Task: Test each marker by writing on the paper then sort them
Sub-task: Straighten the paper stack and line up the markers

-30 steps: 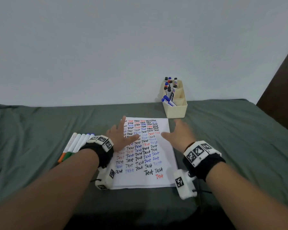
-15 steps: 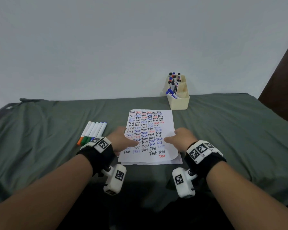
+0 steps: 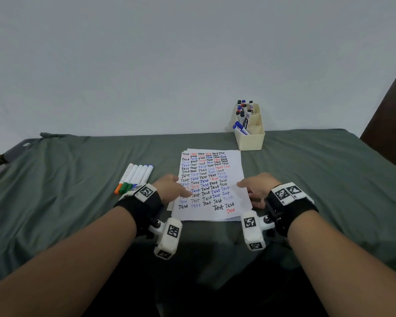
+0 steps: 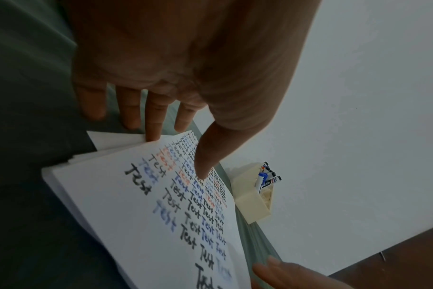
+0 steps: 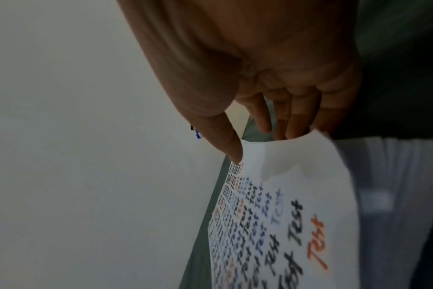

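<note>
Cloth-covered table (image 3: 329,179): paper (image 3: 234,165), markers (image 3: 136,177), organizer (image 3: 252,143)

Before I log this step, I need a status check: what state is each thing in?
top sheet: covered in "Test", right edge lifted
left hand: thumb on sheet, fingers straight
right hand: pinching sheet's edge
loose markers: capped, lying in a row
organizer: upright, holds capped markers
</note>
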Tool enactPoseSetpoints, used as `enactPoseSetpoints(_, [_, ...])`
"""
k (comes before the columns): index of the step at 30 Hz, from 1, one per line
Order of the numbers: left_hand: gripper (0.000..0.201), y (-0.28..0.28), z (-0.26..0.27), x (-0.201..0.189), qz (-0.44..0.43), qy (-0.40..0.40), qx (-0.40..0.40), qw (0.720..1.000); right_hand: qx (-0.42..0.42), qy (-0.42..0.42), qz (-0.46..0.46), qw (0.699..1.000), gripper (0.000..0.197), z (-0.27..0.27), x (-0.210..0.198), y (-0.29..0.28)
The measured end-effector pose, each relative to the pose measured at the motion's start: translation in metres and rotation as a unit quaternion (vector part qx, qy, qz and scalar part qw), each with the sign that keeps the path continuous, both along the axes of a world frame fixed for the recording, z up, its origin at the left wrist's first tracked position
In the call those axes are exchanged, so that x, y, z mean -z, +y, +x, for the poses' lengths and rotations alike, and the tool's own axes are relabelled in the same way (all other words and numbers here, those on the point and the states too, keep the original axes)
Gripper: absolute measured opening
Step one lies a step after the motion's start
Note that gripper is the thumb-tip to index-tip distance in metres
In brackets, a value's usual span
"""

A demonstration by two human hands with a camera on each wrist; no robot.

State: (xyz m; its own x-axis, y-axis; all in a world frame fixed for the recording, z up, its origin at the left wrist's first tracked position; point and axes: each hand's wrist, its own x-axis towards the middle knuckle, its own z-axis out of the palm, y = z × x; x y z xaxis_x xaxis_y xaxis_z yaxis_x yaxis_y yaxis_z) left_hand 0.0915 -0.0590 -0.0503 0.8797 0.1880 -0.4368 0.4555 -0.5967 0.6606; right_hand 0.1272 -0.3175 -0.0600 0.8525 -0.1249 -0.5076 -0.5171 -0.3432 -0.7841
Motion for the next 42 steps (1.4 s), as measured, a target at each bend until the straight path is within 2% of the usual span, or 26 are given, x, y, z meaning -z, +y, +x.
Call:
enactPoseSetpoints(5, [0.078, -0.001, -0.001, 0.001, 0.019, -0.01, 0.012, 1.0, 0.012, 0.034, 0.054, 0.998, 0.026, -0.001, -0.004, 0.002])
enactPoseSetpoints(9, [0.075, 0.002, 0.001, 0.0, 0.037, -0.009, 0.02, 0.999, 0.005, 0.006, 0.015, 1.0, 0.023, -0.001, 0.0, 0.006])
enactPoseSetpoints(14, [0.043, 0.002, 0.002, -0.009, 0.043, 0.025, 0.044, 0.998, -0.032, -0.017, -0.043, 0.998, 0.03, -0.003, 0.0, 0.011])
enactPoseSetpoints(16, [0.038, 0.002, 0.002, -0.011, 0.044, 0.039, 0.055, 0.997, -0.049, -0.022, -0.066, 0.996, 0.027, -0.003, -0.003, 0.011])
enactPoseSetpoints(23, [0.036, 0.002, -0.001, -0.008, -0.007, 0.03, 0.02, 0.999, -0.085, -0.062, -0.148, 0.983, 0.024, -0.003, -0.008, 0.017])
enactPoseSetpoints(25, [0.037, 0.002, 0.0, -0.003, -0.08, 0.03, -0.013, 0.996, -0.085, -0.066, -0.146, 0.983, 0.02, -0.005, -0.006, 0.014])
enactPoseSetpoints(27, [0.038, 0.0, -0.001, -0.002, -0.136, 0.032, -0.041, 0.989, -0.073, -0.069, -0.136, 0.986, 0.003, -0.006, -0.005, 0.011])
enactPoseSetpoints(29, [0.037, -0.001, -0.001, -0.004, -0.11, 0.029, -0.021, 0.993, -0.057, -0.066, -0.103, 0.991, 0.018, -0.003, 0.001, 0.006])
enactPoseSetpoints(31, [0.036, -0.004, -0.003, -0.008, -0.024, 0.03, 0.031, 0.999, -0.044, -0.061, -0.068, 0.995, 0.019, -0.003, 0.004, 0.0])
enactPoseSetpoints(33, [0.033, -0.006, -0.003, -0.009, 0.018, 0.026, 0.044, 0.999, -0.039, -0.057, -0.05, 0.996, 0.017, -0.003, 0.006, -0.004])
enactPoseSetpoints(36, [0.027, -0.007, -0.002, -0.005, 0.021, 0.037, 0.033, 0.999, -0.037, -0.036, -0.032, 0.998, 0.009, -0.005, 0.005, -0.008])
enactPoseSetpoints(39, [0.029, -0.003, -0.002, -0.004, 0.011, 0.058, 0.025, 0.998, -0.041, -0.027, -0.056, 0.997, 0.027, -0.008, 0.001, -0.008])
enactPoseSetpoints(42, [0.033, 0.001, -0.001, -0.003, 0.016, 0.063, 0.009, 0.998, -0.05, -0.017, -0.064, 0.997, 0.029, -0.011, -0.002, -0.007])
